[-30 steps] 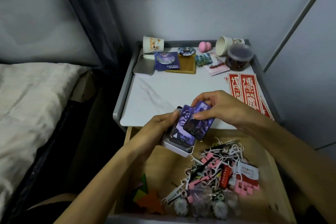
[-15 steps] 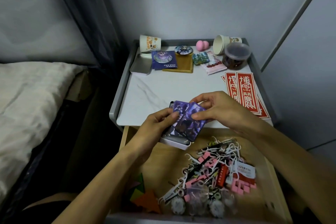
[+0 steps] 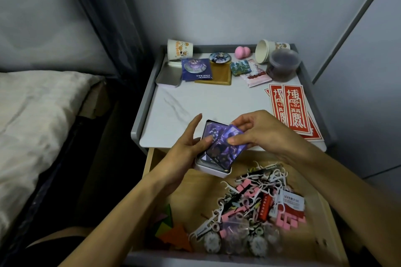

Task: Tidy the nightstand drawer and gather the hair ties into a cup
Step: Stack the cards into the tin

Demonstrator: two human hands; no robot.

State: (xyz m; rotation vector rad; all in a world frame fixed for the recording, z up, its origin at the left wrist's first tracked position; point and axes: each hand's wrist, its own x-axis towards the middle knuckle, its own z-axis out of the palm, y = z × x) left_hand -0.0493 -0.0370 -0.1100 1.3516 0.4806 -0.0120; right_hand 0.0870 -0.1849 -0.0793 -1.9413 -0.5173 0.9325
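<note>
Cradling a white tin (image 3: 213, 170) over the back edge of the open drawer (image 3: 195, 188), the left hand (image 3: 184, 154) curls under it, thumb on the purple cards (image 3: 211, 131) stacked inside. The right hand (image 3: 258, 132) pinches one more card (image 3: 227, 147), tilted over the stack. A tangled heap (image 3: 249, 206) of floss picks and pink clips fills the drawer; hair ties cannot be told apart there. On the nightstand (image 3: 173, 110), one paper cup (image 3: 180, 52) stands upright at back left, a second cup (image 3: 267, 50) lies tipped beside a lidded tub (image 3: 283, 65) of something dark

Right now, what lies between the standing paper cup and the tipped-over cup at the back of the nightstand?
In the head view, a round badge and a pink sponge lie between them.
</note>
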